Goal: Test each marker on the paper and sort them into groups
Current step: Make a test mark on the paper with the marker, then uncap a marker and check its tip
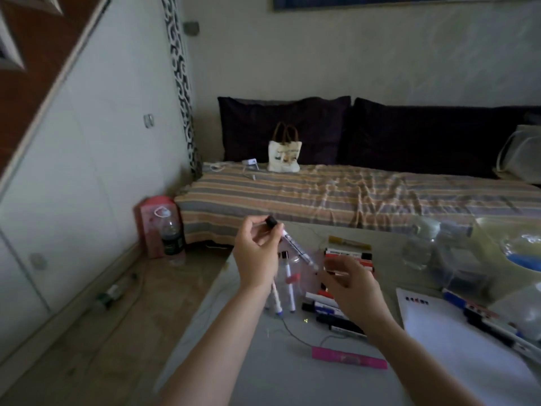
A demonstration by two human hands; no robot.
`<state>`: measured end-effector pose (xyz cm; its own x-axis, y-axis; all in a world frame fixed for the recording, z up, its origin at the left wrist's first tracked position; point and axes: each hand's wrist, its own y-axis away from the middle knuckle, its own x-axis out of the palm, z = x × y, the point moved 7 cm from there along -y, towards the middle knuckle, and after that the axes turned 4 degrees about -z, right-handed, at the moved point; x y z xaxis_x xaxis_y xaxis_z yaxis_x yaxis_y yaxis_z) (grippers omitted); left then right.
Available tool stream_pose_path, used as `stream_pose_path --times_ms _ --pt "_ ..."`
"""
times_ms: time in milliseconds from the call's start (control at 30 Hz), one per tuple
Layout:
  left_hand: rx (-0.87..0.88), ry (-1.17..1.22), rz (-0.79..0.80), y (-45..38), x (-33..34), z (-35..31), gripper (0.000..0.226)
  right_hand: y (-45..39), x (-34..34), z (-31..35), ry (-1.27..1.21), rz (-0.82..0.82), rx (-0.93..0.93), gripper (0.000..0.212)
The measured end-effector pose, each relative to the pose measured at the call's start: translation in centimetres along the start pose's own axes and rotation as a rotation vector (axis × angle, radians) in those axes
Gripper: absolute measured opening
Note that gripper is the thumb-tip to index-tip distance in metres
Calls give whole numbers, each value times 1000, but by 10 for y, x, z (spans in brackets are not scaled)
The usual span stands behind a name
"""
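My left hand (pixel 257 253) is raised above the table and pinches the capped end of a thin white marker with a black cap (pixel 298 250), which slants down to the right. My right hand (pixel 348 285) hovers near the marker's lower tip, fingers apart, and I cannot tell whether it touches it. A white sheet of paper (pixel 456 338) with small test marks at its top lies to the right. Loose markers (pixel 336 315) lie under my hands, two thin ones (pixel 284 297) to their left, a stacked group (pixel 351 253) further back, and more markers (pixel 491 320) on the paper's right edge.
A pink marker (pixel 348 358) lies near the table's front. Clear plastic containers (pixel 433 247) and a bowl (pixel 509 247) stand at the right back. Beyond the table is a striped sofa (pixel 351 194) with a tote bag (pixel 284 156). A dark bottle (pixel 172 238) stands on the floor.
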<state>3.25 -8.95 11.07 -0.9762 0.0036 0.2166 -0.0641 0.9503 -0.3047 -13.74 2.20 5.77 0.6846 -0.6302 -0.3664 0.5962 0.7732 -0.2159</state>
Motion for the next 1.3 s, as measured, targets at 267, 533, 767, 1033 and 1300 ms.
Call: stream_pose_path --times_ms 267,533,767,1033,1300 --pt "282 -520 59 -39 -3 0 24 12 -36 -41 164 -71 34 17" --pt "425 -782 259 -13 28 19 26 37 -45 -105 474 74 96 21" --pt "513 -639 602 61 74 40 7 41 -2 -125 787 270 -65 37" --pt "110 -620 688 90 85 115 7 23 -21 -112 667 281 -116 19" --pt "-799 216 655 143 162 126 22 11 -108 -111 366 129 105 21"
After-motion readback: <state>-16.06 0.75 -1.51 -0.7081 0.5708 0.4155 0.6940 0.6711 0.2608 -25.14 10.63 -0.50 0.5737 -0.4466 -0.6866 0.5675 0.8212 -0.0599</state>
